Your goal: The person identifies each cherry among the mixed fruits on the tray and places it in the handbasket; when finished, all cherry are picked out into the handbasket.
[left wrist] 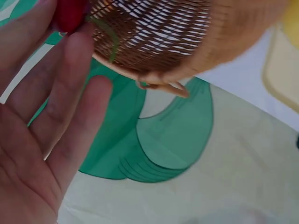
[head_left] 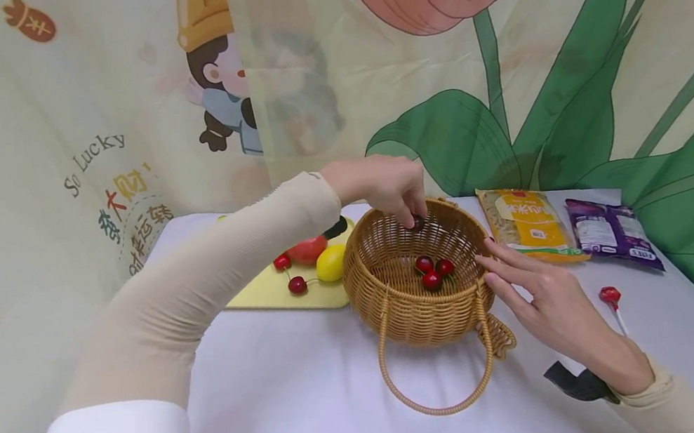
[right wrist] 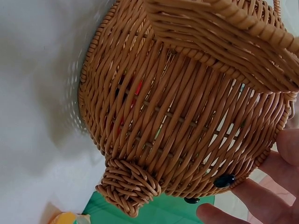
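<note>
A round wicker basket (head_left: 424, 321) stands on the table, its hoop handle folded down toward the front. Several dark red cherries (head_left: 433, 280) are at its bottom. My left hand (head_left: 384, 183) reaches over the far rim and pinches a cherry (left wrist: 70, 15) between thumb and fingers, and a green stem trails from it in the left wrist view. At the basket's right side, my right hand (head_left: 542, 295) rests its extended fingertips on the rim. The right wrist view shows the woven side (right wrist: 187, 126) close up, with those fingers (right wrist: 261, 198) against its edge.
Left of the basket lies a yellow board (head_left: 292, 298) with a lemon (head_left: 331, 263), a red fruit (head_left: 307, 251) and more cherries (head_left: 297, 285), partly behind my left arm. Back right are a yellow packet (head_left: 528, 218) and a purple packet (head_left: 614, 231); a red lollipop (head_left: 610, 296) lies nearer.
</note>
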A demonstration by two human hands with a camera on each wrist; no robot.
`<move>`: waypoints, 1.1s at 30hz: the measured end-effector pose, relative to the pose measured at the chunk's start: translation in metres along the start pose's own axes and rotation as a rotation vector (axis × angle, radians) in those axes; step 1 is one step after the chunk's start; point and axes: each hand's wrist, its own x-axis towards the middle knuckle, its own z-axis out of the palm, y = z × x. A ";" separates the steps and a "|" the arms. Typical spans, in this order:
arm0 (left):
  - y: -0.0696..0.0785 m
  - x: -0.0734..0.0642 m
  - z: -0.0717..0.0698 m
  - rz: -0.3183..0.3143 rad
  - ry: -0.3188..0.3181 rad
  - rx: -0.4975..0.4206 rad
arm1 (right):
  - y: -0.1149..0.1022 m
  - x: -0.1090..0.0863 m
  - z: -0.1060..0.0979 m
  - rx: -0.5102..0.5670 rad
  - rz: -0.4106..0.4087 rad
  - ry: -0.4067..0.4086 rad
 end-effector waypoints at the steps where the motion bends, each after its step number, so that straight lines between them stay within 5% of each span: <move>1: 0.001 0.004 0.000 -0.010 -0.011 0.001 | 0.000 0.000 0.000 -0.003 -0.001 0.001; 14: 0.023 0.041 0.018 -0.045 -0.135 -0.051 | 0.000 -0.001 0.002 -0.002 -0.011 0.015; 27: 0.014 0.057 0.055 0.121 -0.072 -0.045 | -0.001 -0.002 0.001 -0.016 -0.007 0.015; 33: 0.013 0.059 0.065 0.117 -0.081 -0.033 | -0.001 -0.001 0.001 -0.013 -0.017 0.020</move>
